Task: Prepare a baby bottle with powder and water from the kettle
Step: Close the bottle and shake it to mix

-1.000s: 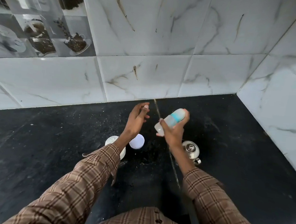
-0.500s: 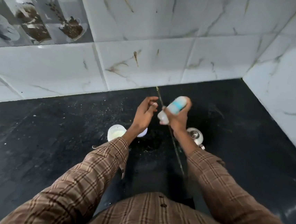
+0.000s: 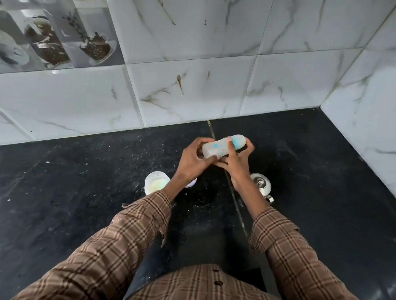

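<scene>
Nearest, brown plaid sleeves (image 3: 135,238) reaching forward over a black counter (image 3: 41,207). Further out, an open white tub (image 3: 156,184) of pale powder on the counter, just left of the left wrist; a steel kettle (image 3: 261,185), lid on, just right of the right wrist. Beyond, held up off the counter, tilted nearly level: the bottle (image 3: 224,146), cloudy with blue marks. Left hand (image 3: 192,160) curled on its left end, fingers closed around it; right hand (image 3: 235,164) wrapped around its right part, thumb on top. Behind, marbled white tiles (image 3: 197,96).
</scene>
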